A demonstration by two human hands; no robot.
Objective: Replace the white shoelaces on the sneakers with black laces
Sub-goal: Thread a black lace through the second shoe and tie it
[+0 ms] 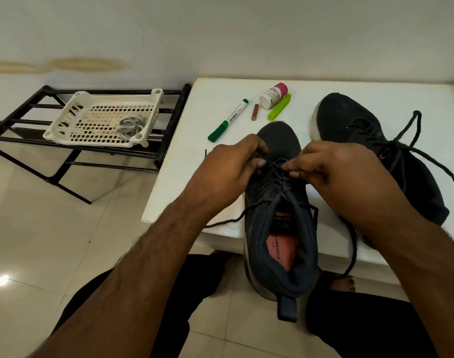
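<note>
From the head view, we hold the near shoe (278,202) at the counter (184,182) edge, its heel hanging over toward our lap. Our left hand (228,171) pinches the black lace (280,174) at the upper eyelets, fingers curled round it; our right hand (342,177) pinches the same lace from the other side. Loose lace ends trail off both sides of the shoe. The second shoe (370,140) lies just right of it, already laced in black, its ends spread on the counter. Behind the shoes lie a green marker (228,120), a small bottle (273,95) and a green clip (278,109). To the left, a white basket (65,125) on a black rack (19,120) holds the white laces (129,126).
</note>
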